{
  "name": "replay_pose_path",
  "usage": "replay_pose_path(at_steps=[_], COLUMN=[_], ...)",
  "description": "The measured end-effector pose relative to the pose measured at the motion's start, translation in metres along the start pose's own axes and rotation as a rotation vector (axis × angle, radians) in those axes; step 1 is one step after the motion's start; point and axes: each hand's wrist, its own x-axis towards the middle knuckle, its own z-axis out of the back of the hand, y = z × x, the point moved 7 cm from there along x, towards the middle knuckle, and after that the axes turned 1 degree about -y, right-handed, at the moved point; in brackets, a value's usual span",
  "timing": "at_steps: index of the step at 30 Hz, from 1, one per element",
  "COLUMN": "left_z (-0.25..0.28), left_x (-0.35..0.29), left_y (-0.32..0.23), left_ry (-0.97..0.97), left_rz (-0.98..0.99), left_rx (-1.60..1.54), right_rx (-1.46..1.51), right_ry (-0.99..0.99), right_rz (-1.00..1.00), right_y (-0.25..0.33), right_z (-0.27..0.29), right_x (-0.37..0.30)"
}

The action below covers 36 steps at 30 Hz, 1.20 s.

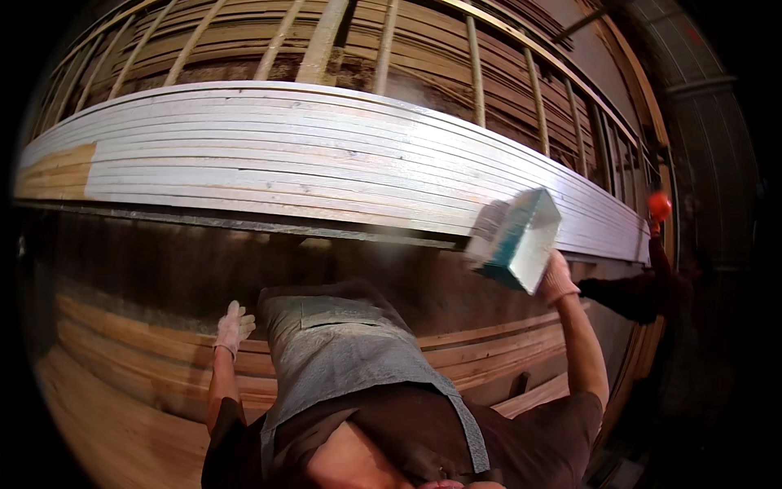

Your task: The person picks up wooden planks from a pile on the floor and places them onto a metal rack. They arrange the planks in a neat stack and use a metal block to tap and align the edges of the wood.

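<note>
My right hand, in a pale glove, grips a box-shaped container by its near side; the fingers are partly hidden behind it. The container is teal outside and whitish within, and it is tilted over the front edge of a row of white-coated boards. At the left end of the boards, a patch of bare yellowish wood shows. My left hand, also gloved, hangs low beside my grey apron, fingers loosely stretched and holding nothing.
Behind the boards runs a wooden rack with upright slats, and stacked brown planks lie beyond it. More planks lie around my feet. At the far right stands another person in dark clothes, near a round orange-red thing.
</note>
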Motion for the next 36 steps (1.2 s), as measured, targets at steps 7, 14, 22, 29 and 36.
replay_pose_path(at_steps=[7,14,22,29,36], left_z=[0.008,0.038,0.100,0.179,0.220], left_x=[-0.025,-0.037,-0.036,-0.036,-0.003], left_y=[0.021,0.023,0.007,-0.030,-0.103], left_ry=[-0.162,-0.231,-0.267,-0.155,-0.048], left_rz=[0.004,0.051,-0.221,-0.143,-0.164], left_rx=[0.037,0.004,0.138,-0.177,-0.287], right_rx=[0.430,1.215,-0.145,0.525,1.037], right_ry=[-0.152,-0.320,-0.424,-0.533,-0.265], right_rz=[-0.117,-0.241,0.275,0.445,0.224], right_y=[-0.079,-0.032,0.112,0.218,0.180], right_z=[-0.009,0.035,0.389,0.677,0.610], right_x=[-0.053,0.100,0.241,0.349,0.288])
